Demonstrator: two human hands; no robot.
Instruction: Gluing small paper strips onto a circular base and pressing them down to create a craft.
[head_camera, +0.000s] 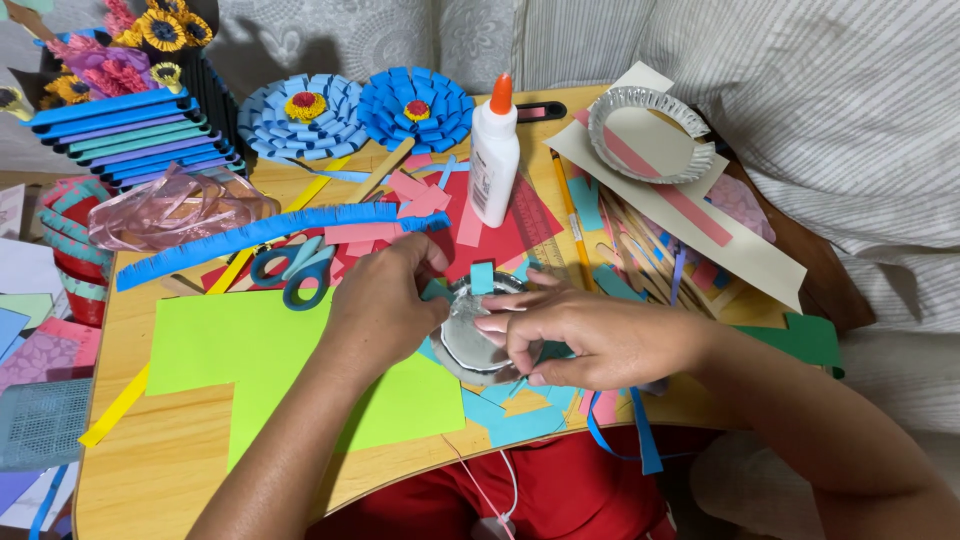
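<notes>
Work in hand: paper strips being fixed around a small foil dish, which sits on the near-centre of the wooden tabletop, partly over a lime-green sheet.

Progress, as judged from the layout: early. Only one teal strip loop shows clearly at the far rim of the dish, with perhaps another under the left thumb; most of the visible rim is bare foil. Two finished paper flowers, a pale blue flower and a deeper blue flower, lie at the far side. A second foil dish rests unused at far right on a cream sheet. Loose teal strips lie at the near edge beside the dish.

Left hand: fingers curled and closed down on the left rim of the dish, pinching there; what exactly lies under the fingertips cannot be told.

Right hand: lying across the right side of the dish, fingers narrowly gathered and pressing on the foil and rim, steadying it.

Nearby: glue bottle standing upright beyond the dish, cap on; blue-handled scissors lying left of the hands; a long fringed blue strip running across the tabletop.
</notes>
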